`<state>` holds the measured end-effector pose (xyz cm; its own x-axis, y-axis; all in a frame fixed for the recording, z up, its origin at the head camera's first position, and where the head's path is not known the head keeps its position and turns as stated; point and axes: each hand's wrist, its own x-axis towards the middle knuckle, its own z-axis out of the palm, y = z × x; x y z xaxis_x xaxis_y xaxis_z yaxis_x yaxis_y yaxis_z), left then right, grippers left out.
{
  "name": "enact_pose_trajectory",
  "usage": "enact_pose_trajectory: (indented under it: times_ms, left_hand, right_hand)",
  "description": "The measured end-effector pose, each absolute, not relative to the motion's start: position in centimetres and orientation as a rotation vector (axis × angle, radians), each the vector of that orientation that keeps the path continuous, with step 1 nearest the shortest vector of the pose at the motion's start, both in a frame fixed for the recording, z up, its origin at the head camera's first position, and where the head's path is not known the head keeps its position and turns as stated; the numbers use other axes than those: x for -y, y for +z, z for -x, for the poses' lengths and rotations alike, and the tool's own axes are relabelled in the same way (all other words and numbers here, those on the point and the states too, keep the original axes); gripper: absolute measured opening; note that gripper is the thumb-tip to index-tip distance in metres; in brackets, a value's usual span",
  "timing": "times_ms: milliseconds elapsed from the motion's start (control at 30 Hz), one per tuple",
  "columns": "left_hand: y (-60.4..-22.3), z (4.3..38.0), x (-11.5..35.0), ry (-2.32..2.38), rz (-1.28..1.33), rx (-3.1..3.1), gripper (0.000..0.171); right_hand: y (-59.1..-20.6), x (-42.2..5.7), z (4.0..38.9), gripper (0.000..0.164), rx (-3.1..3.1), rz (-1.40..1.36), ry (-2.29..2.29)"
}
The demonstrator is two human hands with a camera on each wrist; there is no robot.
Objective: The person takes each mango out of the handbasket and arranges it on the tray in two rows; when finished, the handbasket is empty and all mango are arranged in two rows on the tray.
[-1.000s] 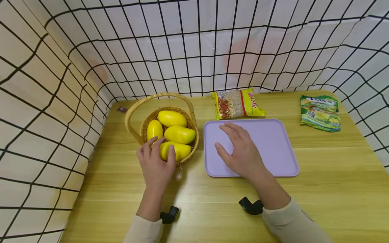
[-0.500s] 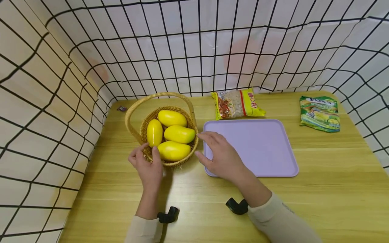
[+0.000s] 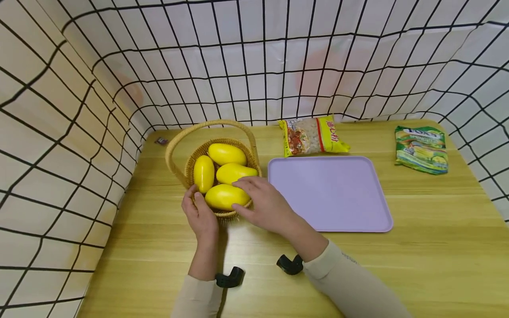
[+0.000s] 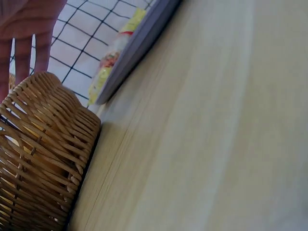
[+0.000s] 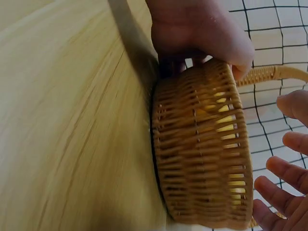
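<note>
I see the basket (image 5: 197,159) standing upright on the wooden surface (image 3: 159,247). Behind it, the back edge of the surface runs along a black wire net (image 3: 236,75). To the left of the basket there is a strip of wood, then more net. In front of it, the wood stretches wide toward the person. On its right, just a thin bit of wood lies between it and a flat purple tray (image 3: 338,194).

Four yellow fruits (image 3: 227,154) sit in the basket. The front fruit (image 3: 223,197) is closest to the person. The left hand (image 3: 203,219) holds the front left side of the basket. The right hand (image 3: 267,206) reaches over its front right rim, fingers and thumb spread wide by the front fruit. I can't tell if they touch it.

The tall handle (image 3: 214,123) curves up behind both hands. A yellow bag (image 3: 308,136) lies back and right of the basket, behind the tray. A green bag (image 3: 421,150) lies far to its right. A tiny purple thing (image 3: 161,141) lies back and left of it.

Since half a second ago, the right hand is farther left: now it is over the basket, not over the tray's left edge. All four fruits stay put.
</note>
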<state>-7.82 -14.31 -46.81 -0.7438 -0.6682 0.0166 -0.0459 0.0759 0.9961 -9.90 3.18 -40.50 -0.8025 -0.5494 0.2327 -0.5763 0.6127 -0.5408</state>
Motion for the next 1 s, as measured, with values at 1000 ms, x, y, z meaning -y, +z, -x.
enact_pose_trajectory:
  times_ms: [1000]
  left_hand:
    - [-47.6, 7.5, 14.5, -1.669, -0.629, 1.905, 0.035]
  right_hand:
    - [-40.9, 0.4, 12.6, 0.068, 2.953, -1.115, 0.748]
